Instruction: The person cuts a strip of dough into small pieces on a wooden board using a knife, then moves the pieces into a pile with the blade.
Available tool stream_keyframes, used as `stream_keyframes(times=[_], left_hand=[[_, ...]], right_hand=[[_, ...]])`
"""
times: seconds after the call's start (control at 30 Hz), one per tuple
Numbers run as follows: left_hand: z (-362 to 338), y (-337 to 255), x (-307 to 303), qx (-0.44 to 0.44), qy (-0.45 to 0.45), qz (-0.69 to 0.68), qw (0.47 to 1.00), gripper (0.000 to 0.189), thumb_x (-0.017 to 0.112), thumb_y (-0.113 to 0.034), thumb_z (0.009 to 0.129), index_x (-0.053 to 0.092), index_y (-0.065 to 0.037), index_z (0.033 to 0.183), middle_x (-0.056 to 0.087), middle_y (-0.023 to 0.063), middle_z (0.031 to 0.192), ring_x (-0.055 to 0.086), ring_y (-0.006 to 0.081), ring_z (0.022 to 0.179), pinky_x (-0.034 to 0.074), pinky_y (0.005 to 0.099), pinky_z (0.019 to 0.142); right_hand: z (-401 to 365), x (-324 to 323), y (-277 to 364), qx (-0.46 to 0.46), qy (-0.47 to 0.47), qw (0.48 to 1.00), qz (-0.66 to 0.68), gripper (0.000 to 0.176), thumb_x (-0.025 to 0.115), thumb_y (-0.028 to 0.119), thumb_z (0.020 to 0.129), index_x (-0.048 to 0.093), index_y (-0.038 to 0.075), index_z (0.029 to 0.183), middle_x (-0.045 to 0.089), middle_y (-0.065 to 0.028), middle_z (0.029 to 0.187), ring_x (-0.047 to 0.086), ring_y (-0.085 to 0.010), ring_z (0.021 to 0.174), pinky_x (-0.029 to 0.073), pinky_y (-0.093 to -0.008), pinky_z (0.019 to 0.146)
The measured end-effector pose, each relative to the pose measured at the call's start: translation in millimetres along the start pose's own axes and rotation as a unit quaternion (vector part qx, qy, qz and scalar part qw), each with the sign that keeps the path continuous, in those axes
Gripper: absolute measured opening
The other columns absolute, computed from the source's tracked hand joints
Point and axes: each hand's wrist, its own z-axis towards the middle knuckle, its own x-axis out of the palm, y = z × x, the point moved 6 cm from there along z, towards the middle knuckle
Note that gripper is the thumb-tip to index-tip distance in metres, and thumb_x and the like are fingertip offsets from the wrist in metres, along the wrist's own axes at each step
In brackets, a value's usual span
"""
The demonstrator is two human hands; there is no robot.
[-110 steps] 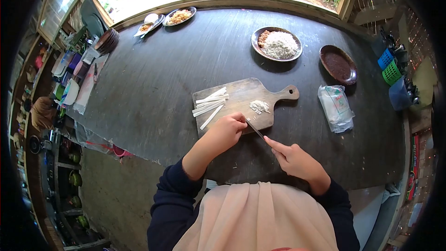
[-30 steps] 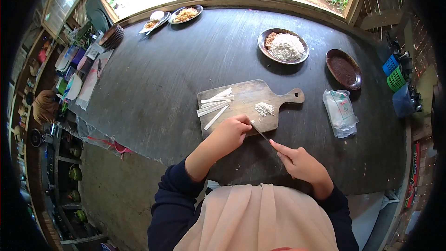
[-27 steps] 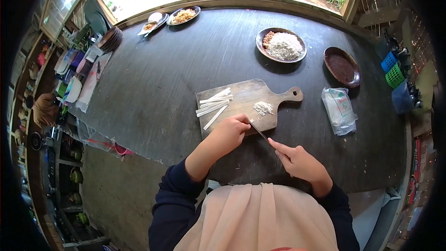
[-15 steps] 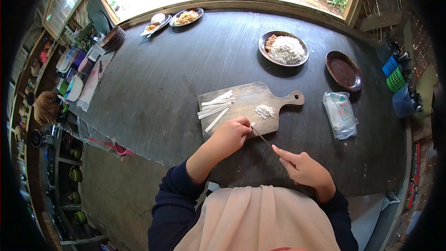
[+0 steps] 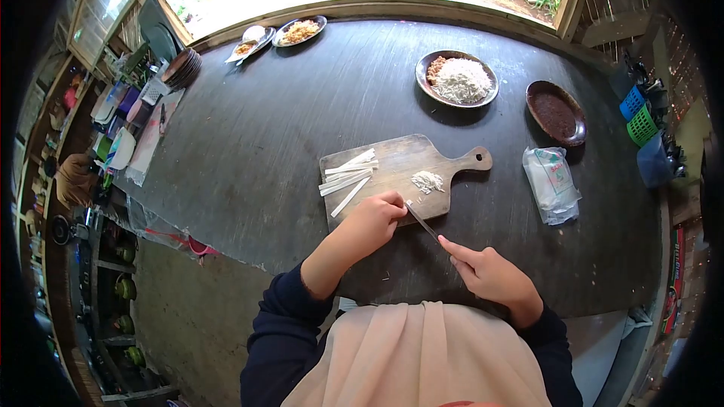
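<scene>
My right hand [image 5: 494,275] is closed round the handle of a knife [image 5: 424,223], index finger along it. The blade's tip end lies at the near edge of a wooden cutting board [image 5: 403,152]. Close to that tip, my left hand [image 5: 375,218] pinches a white strip, of which only a small end shows; the fingers hide the rest. Several long white strips [image 5: 349,172] lie on the board's left part. A little heap of small chopped white pieces [image 5: 427,182] sits on its right part, near the handle.
Beyond the board stands a plate [image 5: 457,104] of white shreds and brown bits. To the right are a dark oval dish [image 5: 556,113] and a plastic packet [image 5: 552,185]. Two plates of food [image 5: 300,31] stand far left. Stacked brown plates [image 5: 182,69] and containers line the left edge.
The view has shifted very slightly. Both hands keep almost the same place, with the knife still by the left fingertips.
</scene>
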Motion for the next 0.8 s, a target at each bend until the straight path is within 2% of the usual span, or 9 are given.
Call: stream_keyframes(times=[0.17, 0.23, 0.33, 0.47, 0.53, 0.8], left_hand=[[0.1, -2.6, -2.6, 0.000, 0.000, -0.006, 1.000, 0.017, 0.062, 0.005, 0.078, 0.070, 0.003, 0.093, 0.065, 0.0122, 0.097, 0.066, 0.0291, 0.084, 0.053, 0.0334, 0.077], [-0.6, -1.1, 0.0, 0.003, -0.003, -0.003, 1.000, 0.017, 0.062, 0.005, 0.078, 0.070, 0.003, 0.093, 0.065, 0.0122, 0.097, 0.066, 0.0291, 0.084, 0.053, 0.0334, 0.077], [-0.3, -0.1, -1.4, 0.004, -0.011, 0.001, 1.000, 0.018, 0.062, 0.005, 0.077, 0.070, 0.003, 0.093, 0.065, 0.0124, 0.097, 0.066, 0.0292, 0.084, 0.053, 0.0334, 0.077], [-0.4, 0.4, -0.6, 0.000, -0.004, -0.006, 1.000, 0.017, 0.062, 0.005, 0.077, 0.070, 0.003, 0.092, 0.065, 0.0126, 0.096, 0.066, 0.0295, 0.084, 0.053, 0.0336, 0.077], [0.0, -0.3, -0.8, -0.001, -0.003, -0.005, 1.000, 0.017, 0.062, 0.005, 0.077, 0.070, 0.003, 0.092, 0.065, 0.0126, 0.096, 0.066, 0.0295, 0.084, 0.053, 0.0336, 0.078], [-1.6, 0.5, -2.0, -0.001, -0.011, -0.015, 1.000, 0.017, 0.062, 0.005, 0.077, 0.070, 0.003, 0.092, 0.065, 0.0126, 0.095, 0.066, 0.0294, 0.084, 0.053, 0.0332, 0.077]], right_hand=[[7.5, 1.9, -1.2, -0.018, -0.030, 0.999, 0.004, 0.043, 0.054, 0.008, 0.094, 0.052, 0.012, 0.137, 0.055, -0.0264, 0.067, 0.056, -0.0393, 0.053, 0.049, -0.0356, 0.057], [5.6, -0.1, 2.3, 0.033, 0.006, 0.999, 0.023, 0.042, 0.053, 0.008, 0.094, 0.053, 0.012, 0.136, 0.055, -0.0263, 0.068, 0.056, -0.0394, 0.054, 0.049, -0.0355, 0.058], [2.2, -2.6, 5.1, 0.053, 0.022, 0.998, 0.020, 0.042, 0.053, 0.008, 0.094, 0.053, 0.012, 0.136, 0.056, -0.0268, 0.069, 0.056, -0.0399, 0.054, 0.049, -0.0364, 0.058], [3.7, -0.4, 2.2, 0.052, 0.027, 0.998, 0.021, 0.042, 0.053, 0.008, 0.094, 0.053, 0.012, 0.136, 0.056, -0.0269, 0.069, 0.055, -0.0396, 0.053, 0.049, -0.0366, 0.058], [7.7, 1.2, 0.9, 0.029, -0.001, 0.999, 0.022, 0.042, 0.053, 0.009, 0.095, 0.052, 0.012, 0.137, 0.055, -0.0261, 0.068, 0.053, -0.0377, 0.052, 0.048, -0.0348, 0.059], [3.3, -2.6, 2.6, 0.067, 0.033, 0.996, 0.042, 0.042, 0.052, 0.009, 0.095, 0.052, 0.013, 0.137, 0.053, -0.0259, 0.067, 0.050, -0.0349, 0.051, 0.048, -0.0347, 0.059]])
